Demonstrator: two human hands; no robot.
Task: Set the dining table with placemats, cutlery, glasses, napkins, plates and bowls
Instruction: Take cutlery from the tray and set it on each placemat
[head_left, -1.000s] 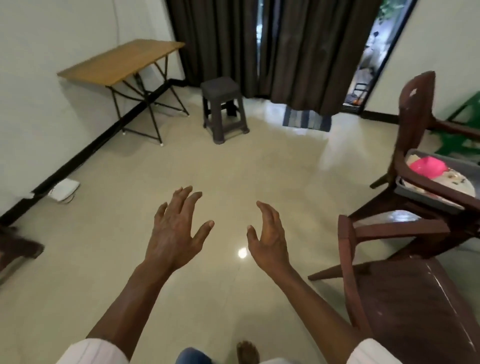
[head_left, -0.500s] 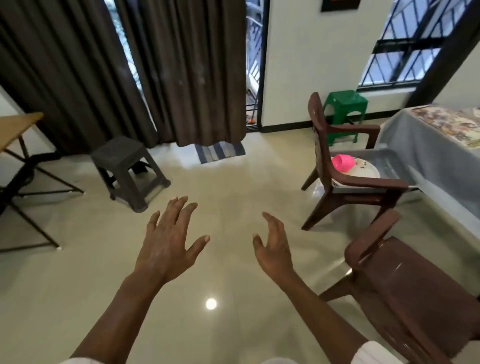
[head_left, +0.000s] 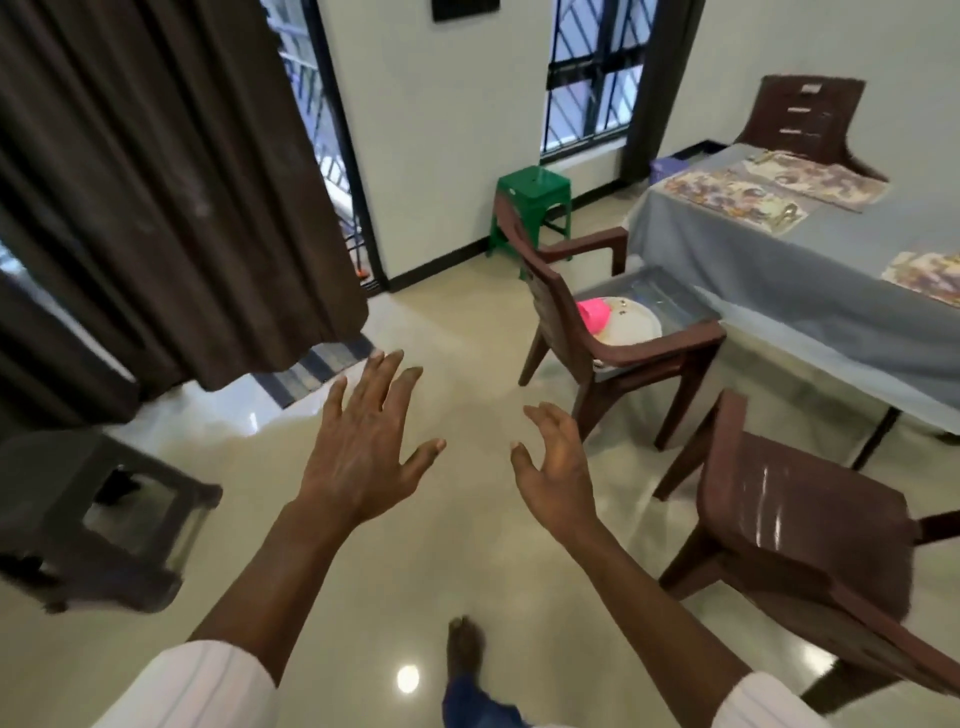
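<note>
Covered surface (head_left: 753, 270) at right, placemats (head_left: 737, 200) laid on it.
Beside it a brown chair (head_left: 540, 291) carries a tray (head_left: 660, 296) with a plate (head_left: 634, 325) and pink cup (head_left: 594, 314); left hand (head_left: 363, 457) and right hand (head_left: 558, 467) hover above the floor (head_left: 467, 561), each grip loose, fingers spread, holding nothing.

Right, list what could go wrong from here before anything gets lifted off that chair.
1. The grey tray sits on the far chair, hemmed in by its armrests. Lifting it could catch one and tip the pink cup and white plate.
2. The near chair juts into the path to the table, so the bare foot might strike a leg.
3. The floor looks glossy, so slipping while carrying dishes is possible.
</note>
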